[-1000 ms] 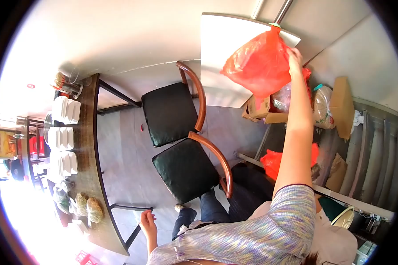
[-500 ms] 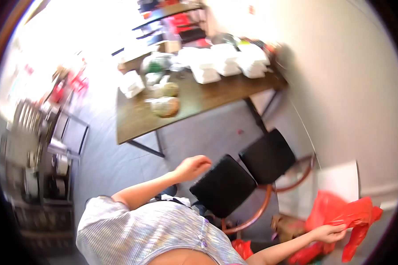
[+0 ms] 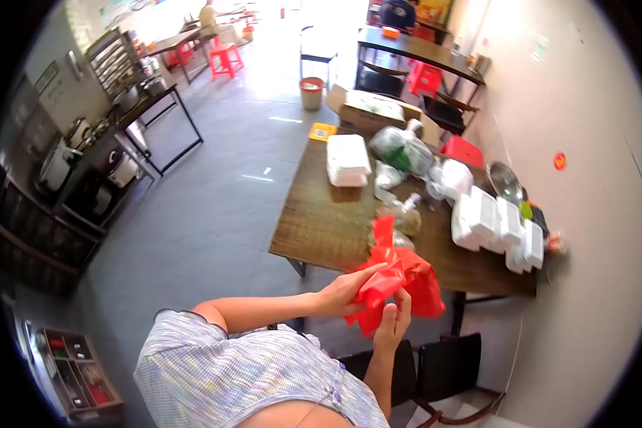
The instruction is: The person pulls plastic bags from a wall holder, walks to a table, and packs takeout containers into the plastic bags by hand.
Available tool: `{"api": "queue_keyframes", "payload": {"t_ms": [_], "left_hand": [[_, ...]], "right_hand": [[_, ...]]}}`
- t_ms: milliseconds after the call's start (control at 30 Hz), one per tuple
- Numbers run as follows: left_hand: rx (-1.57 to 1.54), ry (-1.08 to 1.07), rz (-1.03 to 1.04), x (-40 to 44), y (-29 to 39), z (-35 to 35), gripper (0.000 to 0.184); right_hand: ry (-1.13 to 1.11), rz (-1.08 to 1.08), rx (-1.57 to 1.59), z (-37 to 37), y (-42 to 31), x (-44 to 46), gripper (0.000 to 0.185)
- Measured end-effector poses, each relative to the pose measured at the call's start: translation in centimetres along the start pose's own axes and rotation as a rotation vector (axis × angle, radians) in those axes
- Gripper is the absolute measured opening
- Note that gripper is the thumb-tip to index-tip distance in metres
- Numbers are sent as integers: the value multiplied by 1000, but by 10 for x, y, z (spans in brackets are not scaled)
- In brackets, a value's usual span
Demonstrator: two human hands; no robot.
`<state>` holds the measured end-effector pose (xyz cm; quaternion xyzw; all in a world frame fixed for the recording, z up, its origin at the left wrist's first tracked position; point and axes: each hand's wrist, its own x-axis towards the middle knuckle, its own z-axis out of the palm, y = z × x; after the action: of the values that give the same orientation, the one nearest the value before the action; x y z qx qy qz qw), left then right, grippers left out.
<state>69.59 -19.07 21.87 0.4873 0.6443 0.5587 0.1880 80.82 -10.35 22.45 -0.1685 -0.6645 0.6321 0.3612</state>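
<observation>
A crumpled red plastic bag [image 3: 417, 282] is held in front of my body, beside the near edge of the wooden table [image 3: 310, 228]. My left hand [image 3: 340, 291] grips its left side, with the fingers partly behind the plastic. From below, my right hand [image 3: 394, 319] pinches the bag's lower middle, thumb up. Just beyond the bag, tied clear bags of food [image 3: 406, 217] rest on the table. A stack of white foam boxes [image 3: 347, 160] stands farther left, and more white boxes [image 3: 478, 217] are at the right.
Two black chairs [image 3: 449, 364] stand below the table's near edge. A cardboard box [image 3: 410, 113] and a metal bowl [image 3: 504, 182] are at the table's far side. At left are shelves with pots [image 3: 57, 167]. A bin [image 3: 311, 94] stands on the floor; two people sit farther back.
The view has turned from the wall corner to the table and room. The red bag has come from the right to the front of my body, and my left hand has taken hold of it too.
</observation>
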Motion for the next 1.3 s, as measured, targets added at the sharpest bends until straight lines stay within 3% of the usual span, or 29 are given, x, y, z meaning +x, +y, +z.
{"api": "queue_keyframes", "payload": {"t_ms": [100, 200, 300, 433, 533, 633, 733, 833, 933, 1133, 1300], "left_hand": [[-211, 262, -3, 11, -13, -50, 51], [-599, 402, -241, 12, -21, -83, 37], [-795, 606, -242, 22, -39, -94, 32], [-489, 622, -175, 46, -31, -104, 33], [-168, 483, -153, 64, -27, -121, 35], [179, 521, -77, 93, -22, -138, 37], [162, 661, -116, 120, -14, -140, 29], [219, 757, -142, 137, -19, -149, 20], [360, 916, -305, 137, -26, -165, 20], [-11, 1270, -220, 96, -36, -203, 23], [-39, 1321, -262, 85, -28, -220, 21]], "right_hand": [[-282, -187, -277, 45, 4, 42, 56], [-312, -275, -598, 84, -2, 63, 59], [-308, -242, -575, 99, 3, 71, 64], [-248, -264, -647, 92, 39, 82, 37], [-318, -34, -492, 69, 51, 106, 16], [-333, 114, -123, 46, 28, 155, 16], [-252, 200, 114, 19, 8, 210, 12], [-308, 156, 116, -36, 27, 274, 13], [-236, 162, 210, -59, 25, 321, 14], [-141, 213, 434, -71, 41, 371, 21], [-68, 207, 432, -62, 34, 364, 16]]}}
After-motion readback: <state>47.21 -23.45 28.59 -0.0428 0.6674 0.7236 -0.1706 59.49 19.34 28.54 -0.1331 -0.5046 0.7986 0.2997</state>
